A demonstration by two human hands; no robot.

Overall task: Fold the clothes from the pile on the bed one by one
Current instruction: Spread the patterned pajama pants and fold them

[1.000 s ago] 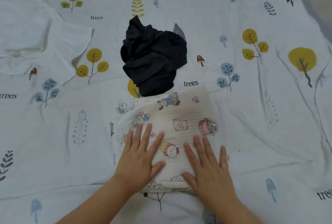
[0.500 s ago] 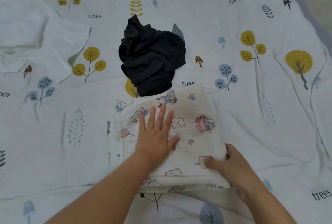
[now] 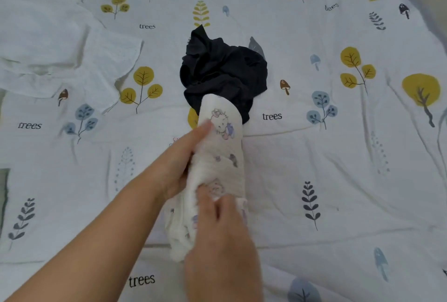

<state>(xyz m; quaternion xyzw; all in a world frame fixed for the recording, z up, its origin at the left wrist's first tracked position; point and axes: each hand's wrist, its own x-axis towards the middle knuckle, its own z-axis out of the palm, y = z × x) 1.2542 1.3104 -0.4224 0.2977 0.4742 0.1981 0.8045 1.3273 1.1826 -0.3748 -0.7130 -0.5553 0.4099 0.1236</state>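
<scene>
Clothes lie across a bed (image 3: 338,180) covered in a white sheet printed with trees, leaves and mushrooms. Far left of the fingers spreads a white shirt (image 3: 55,45); just beyond them sits a crumpled black garment (image 3: 225,74). Between both hands, a folded cartoon-print garment (image 3: 221,156) runs lengthwise away from the person. Left hand (image 3: 179,163) grips its side; right hand (image 3: 222,241) pinches its near end.
</scene>
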